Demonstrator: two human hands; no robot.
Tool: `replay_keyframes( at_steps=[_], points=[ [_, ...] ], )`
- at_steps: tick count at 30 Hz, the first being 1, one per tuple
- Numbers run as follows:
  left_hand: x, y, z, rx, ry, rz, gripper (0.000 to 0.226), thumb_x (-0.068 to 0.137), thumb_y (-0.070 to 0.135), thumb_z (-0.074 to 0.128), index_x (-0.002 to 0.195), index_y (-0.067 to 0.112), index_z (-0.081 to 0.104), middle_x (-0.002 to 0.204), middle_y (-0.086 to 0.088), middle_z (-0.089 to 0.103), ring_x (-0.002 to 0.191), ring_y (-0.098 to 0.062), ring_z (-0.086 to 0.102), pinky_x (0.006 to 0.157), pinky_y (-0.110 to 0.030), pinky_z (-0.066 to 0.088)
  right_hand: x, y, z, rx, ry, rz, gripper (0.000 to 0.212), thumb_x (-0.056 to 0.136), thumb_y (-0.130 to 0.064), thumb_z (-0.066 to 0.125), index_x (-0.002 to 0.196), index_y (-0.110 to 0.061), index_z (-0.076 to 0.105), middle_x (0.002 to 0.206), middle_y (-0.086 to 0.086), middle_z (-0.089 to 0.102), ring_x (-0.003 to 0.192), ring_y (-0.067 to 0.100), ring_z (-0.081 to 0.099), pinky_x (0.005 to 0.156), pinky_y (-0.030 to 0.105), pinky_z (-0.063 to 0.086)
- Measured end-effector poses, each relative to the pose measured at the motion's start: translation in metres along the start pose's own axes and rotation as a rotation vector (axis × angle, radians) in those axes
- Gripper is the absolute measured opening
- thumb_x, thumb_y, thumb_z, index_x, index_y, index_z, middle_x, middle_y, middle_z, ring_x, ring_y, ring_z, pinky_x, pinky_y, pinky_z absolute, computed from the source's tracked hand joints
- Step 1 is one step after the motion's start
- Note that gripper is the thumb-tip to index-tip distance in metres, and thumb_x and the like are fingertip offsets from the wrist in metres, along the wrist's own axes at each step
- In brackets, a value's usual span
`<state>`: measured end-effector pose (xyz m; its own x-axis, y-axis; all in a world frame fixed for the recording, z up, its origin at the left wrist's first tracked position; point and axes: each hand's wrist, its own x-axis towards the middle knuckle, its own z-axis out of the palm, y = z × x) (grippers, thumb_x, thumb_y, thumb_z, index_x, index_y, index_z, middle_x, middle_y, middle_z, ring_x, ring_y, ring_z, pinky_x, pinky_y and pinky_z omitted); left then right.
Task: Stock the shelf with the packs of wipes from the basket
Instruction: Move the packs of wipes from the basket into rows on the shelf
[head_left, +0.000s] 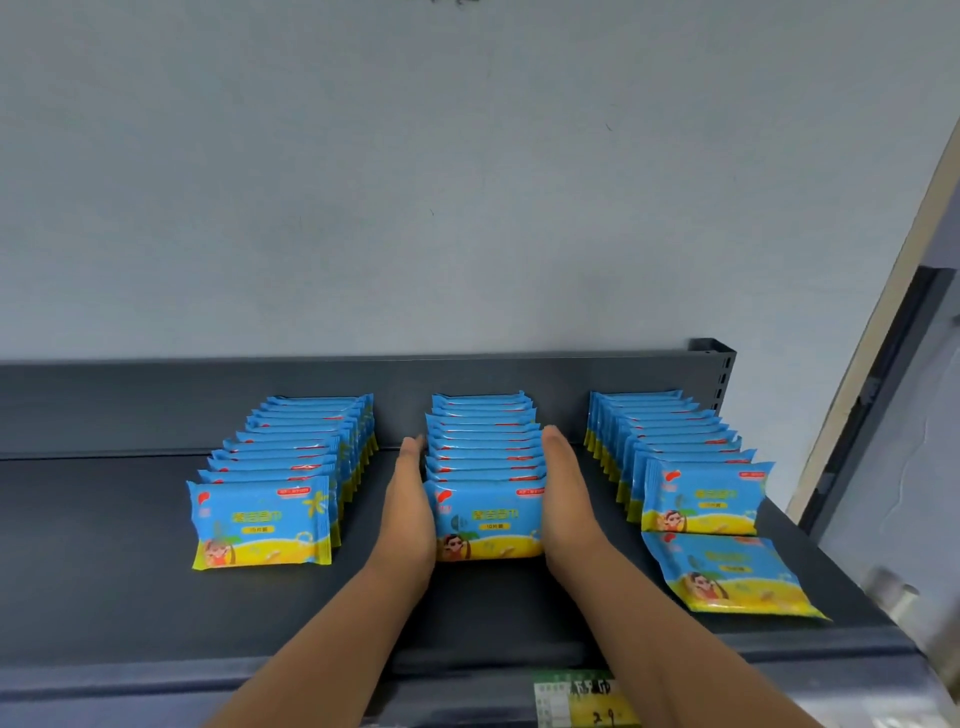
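Three rows of blue-and-yellow wipes packs stand upright on the dark shelf (119, 551): a left row (262, 522), a middle row (485, 522) and a right row (701, 499). My left hand (410, 499) lies flat against the middle row's left side. My right hand (566, 499) lies flat against its right side. Both palms touch the packs with straight fingers, and neither hand curls around a pack. One single pack (727, 571) lies flat in front of the right row. The basket is out of view.
The shelf's back panel and a slotted upright post (719, 374) stand behind the rows, with a grey wall above. A green-and-yellow price label (582, 701) sits on the shelf's front edge. Bare shelf stretches left of the left row.
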<state>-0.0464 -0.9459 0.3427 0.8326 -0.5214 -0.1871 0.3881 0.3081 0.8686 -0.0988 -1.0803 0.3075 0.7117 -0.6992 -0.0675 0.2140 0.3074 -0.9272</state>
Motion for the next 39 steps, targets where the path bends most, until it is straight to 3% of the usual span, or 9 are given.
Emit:
replay_keyframes(
  at_steps=[2,5,7,11,15,27,34,37,39],
  points=[
    [0.001,0.003,-0.002,-0.001,-0.050,-0.020,0.050,0.105,0.055,0.037,0.116,0.021,0.073,0.105,-0.008,0.079,0.090,-0.023,0.078,0.077,-0.037,0.055,0.010,0.003,-0.001,0.011,-0.012,0.047,0.099,0.069,-0.078,0.073,0.152,-0.031,0.045,0.137,0.003,0.067,0.120,0.025,0.068,0.107,0.053,0.050],
    [0.003,0.008,-0.005,-0.007,-0.106,-0.044,0.052,0.104,0.055,0.041,0.123,0.018,0.072,0.116,-0.012,0.076,0.104,-0.027,0.075,0.089,-0.041,0.055,0.010,0.000,0.002,0.059,-0.050,0.057,0.101,0.065,-0.081,0.076,0.148,-0.031,0.051,0.137,0.003,0.067,0.122,0.026,0.067,0.109,0.052,0.048],
    [0.006,0.010,-0.008,-0.033,-0.152,-0.055,0.057,0.103,0.058,0.039,0.122,0.017,0.074,0.119,-0.013,0.075,0.108,-0.029,0.074,0.097,-0.044,0.053,0.001,-0.008,0.008,0.083,-0.073,0.039,0.083,0.075,-0.076,0.070,0.142,-0.028,0.058,0.133,0.005,0.069,0.121,0.027,0.068,0.110,0.052,0.048],
    [0.010,0.012,-0.009,-0.096,-0.229,-0.093,0.066,0.100,0.065,0.034,0.100,0.022,0.084,0.111,-0.011,0.078,0.097,-0.026,0.077,0.089,-0.043,0.053,0.000,-0.008,0.008,0.094,-0.060,0.042,0.050,0.101,-0.057,0.050,0.131,-0.020,0.067,0.122,0.010,0.075,0.113,0.029,0.072,0.105,0.052,0.052],
    [0.015,0.011,-0.012,-0.107,-0.237,-0.050,0.065,0.099,0.066,0.034,0.134,0.020,0.065,0.125,-0.012,0.073,0.112,-0.030,0.072,0.096,-0.046,0.053,0.000,-0.008,0.007,0.107,-0.070,0.051,0.050,0.103,-0.056,0.048,0.129,-0.018,0.068,0.119,0.010,0.075,0.111,0.030,0.072,0.104,0.051,0.053],
    [0.028,0.007,-0.023,-0.157,-0.136,-0.014,0.069,0.096,0.070,0.039,0.141,0.021,0.059,0.130,-0.007,0.071,0.117,-0.030,0.069,0.107,-0.053,0.049,-0.005,-0.006,0.008,0.067,-0.050,-0.028,0.045,0.104,-0.053,0.047,0.127,-0.023,0.069,0.118,0.006,0.076,0.110,0.025,0.073,0.105,0.051,0.052],
    [0.020,0.006,-0.019,-0.104,-0.079,0.035,0.056,0.100,0.064,0.040,0.129,0.023,0.064,0.119,-0.003,0.076,0.107,-0.023,0.073,0.093,-0.044,0.056,-0.015,-0.008,0.007,0.079,0.063,-0.085,0.046,0.098,-0.056,0.053,0.124,-0.022,0.071,0.117,0.006,0.076,0.111,0.024,0.073,0.104,0.051,0.053],
    [0.020,0.004,-0.017,-0.039,-0.050,0.066,0.057,0.101,0.061,0.040,0.133,0.021,0.064,0.122,-0.004,0.075,0.108,-0.023,0.074,0.094,-0.044,0.055,-0.017,-0.009,0.005,0.042,0.096,-0.127,0.041,0.102,-0.051,0.051,0.126,-0.021,0.068,0.118,0.003,0.076,0.109,0.017,0.073,0.098,0.044,0.057],
    [0.019,0.004,-0.016,-0.006,-0.033,0.083,0.055,0.103,0.058,0.038,0.132,0.019,0.065,0.117,-0.005,0.076,0.106,-0.022,0.074,0.092,-0.042,0.055,-0.021,-0.012,0.006,0.022,0.123,-0.167,0.036,0.104,-0.046,0.051,0.126,-0.022,0.067,0.114,-0.003,0.076,0.097,0.004,0.074,0.079,0.024,0.060]
  ],
)
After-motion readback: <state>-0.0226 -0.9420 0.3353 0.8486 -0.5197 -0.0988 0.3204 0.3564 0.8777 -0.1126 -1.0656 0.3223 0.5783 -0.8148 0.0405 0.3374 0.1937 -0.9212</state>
